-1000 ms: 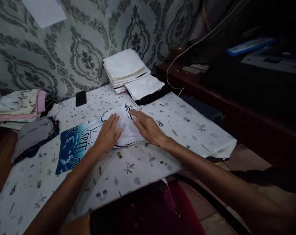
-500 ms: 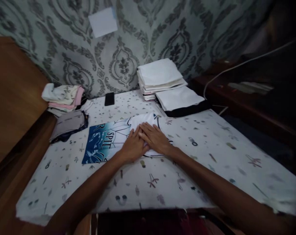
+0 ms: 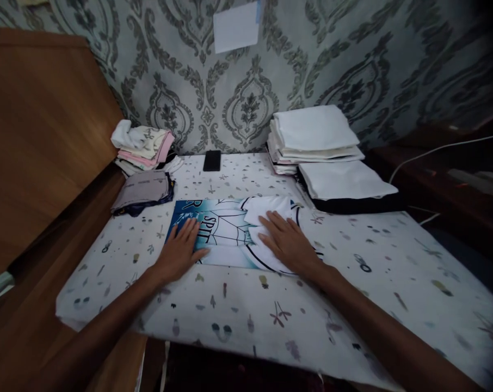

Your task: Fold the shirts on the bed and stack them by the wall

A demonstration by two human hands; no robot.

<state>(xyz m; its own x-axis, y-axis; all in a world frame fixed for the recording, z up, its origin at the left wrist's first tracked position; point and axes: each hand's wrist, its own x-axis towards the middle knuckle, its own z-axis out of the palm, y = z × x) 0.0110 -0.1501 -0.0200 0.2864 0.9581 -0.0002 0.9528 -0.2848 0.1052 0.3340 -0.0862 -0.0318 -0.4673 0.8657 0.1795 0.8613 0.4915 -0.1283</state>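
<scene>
A folded white and blue printed shirt (image 3: 226, 231) lies flat in the middle of the patterned sheet, with dark lines and lettering on it. My left hand (image 3: 180, 247) rests on its blue left end, fingers spread. On the white right part lies my right hand (image 3: 289, 239), palm down with the fingers apart. Neither hand grips the cloth. Part of the shirt is hidden under both hands.
Behind on the right are a stack of folded white cloths (image 3: 315, 133) and another white and black pile (image 3: 348, 182). At the left stand folded clothes (image 3: 146, 147) and a grey folded garment (image 3: 142, 190). A black phone (image 3: 212, 161) lies near the wall.
My hands, together on the shirt's right part before, have spread apart. The left one slid to the blue end, uncovering the shirt's middle. The view has turned left.
</scene>
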